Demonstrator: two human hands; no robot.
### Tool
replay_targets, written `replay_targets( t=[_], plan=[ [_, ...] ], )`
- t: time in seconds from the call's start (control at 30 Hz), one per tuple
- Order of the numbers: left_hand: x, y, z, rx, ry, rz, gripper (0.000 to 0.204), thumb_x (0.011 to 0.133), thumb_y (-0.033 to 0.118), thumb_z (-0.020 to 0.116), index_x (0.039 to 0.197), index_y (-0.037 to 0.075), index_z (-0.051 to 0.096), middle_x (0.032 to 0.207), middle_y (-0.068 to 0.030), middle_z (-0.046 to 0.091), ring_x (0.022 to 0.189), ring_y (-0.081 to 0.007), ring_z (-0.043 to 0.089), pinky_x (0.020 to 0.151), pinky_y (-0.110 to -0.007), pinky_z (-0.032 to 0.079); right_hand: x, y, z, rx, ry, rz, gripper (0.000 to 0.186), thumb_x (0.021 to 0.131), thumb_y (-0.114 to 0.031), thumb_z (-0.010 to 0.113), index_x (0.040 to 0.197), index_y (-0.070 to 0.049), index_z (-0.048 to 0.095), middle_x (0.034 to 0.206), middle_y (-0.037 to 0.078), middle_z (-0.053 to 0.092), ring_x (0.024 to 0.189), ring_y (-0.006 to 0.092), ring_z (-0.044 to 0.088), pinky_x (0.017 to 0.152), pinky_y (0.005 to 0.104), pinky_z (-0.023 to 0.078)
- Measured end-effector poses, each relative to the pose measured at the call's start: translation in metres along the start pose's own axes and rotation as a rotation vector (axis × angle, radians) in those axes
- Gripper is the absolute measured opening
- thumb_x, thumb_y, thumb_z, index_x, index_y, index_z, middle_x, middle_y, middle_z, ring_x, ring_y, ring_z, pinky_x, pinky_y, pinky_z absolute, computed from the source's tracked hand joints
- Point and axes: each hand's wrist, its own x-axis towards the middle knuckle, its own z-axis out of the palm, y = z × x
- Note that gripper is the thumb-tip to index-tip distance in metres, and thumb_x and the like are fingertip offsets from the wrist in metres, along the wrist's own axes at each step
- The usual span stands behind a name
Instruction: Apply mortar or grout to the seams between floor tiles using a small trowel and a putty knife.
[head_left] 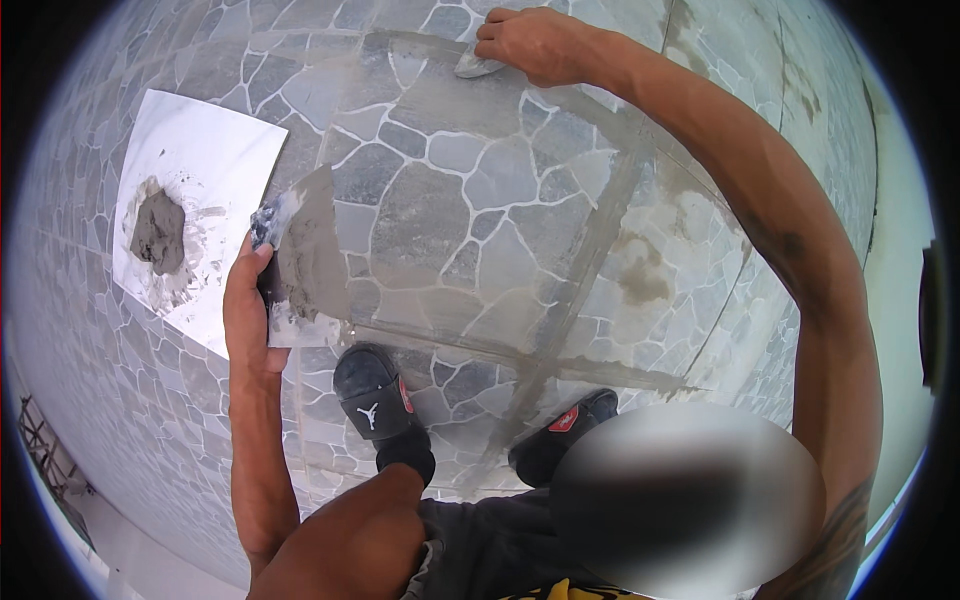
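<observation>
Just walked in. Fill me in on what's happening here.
A person is working over a stone-patterned tile floor. Their left hand holds a flat plate loaded with grey paste. Their right hand is stretched far out, holding a small grey scraper at a smeared joint. Left of the plate, a white board carries a mound of the paste.

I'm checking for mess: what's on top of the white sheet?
A mound of grey paste sits on the white sheet, with grey smears around it. The surface beneath is hidden.
</observation>
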Motion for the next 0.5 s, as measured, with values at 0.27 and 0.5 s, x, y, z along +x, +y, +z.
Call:
replay_targets(
  t=[0.27, 0.5],
  plan=[
    [-0.022, -0.007, 0.026, 0.073, -0.035, 0.042, 0.049, 0.092, 0.019, 0.049, 0.138, 0.001, 0.045, 0.118, -0.0087, 0.059, 0.102, -0.0168, 0.060, 0.088, -0.031, 0.050, -0.109, -0.005, 0.030, 0.112, -0.059, 0.140, 0.048, 0.068, 0.013, 0.063, 0.113, -0.002, 0.061, 0.121, 0.009, 0.060, 0.120, 0.0268, 0.051, 0.095, 0.0351, 0.050],
    [-0.046, -0.015, 0.044, 0.089, -0.111, 0.056, 0.049, 0.092, 0.019, 0.047, 0.138, 0.002, 0.046, 0.119, -0.0086, 0.060, 0.105, -0.0177, 0.060, 0.089, -0.032, 0.049, -0.210, -0.009, 0.048, 0.112, -0.121, 0.221, 0.044, 0.068, 0.010, 0.063, 0.110, -0.002, 0.062, 0.114, 0.009, 0.061, 0.115, 0.0281, 0.053, 0.091, 0.0356, 0.051]
  ],
)
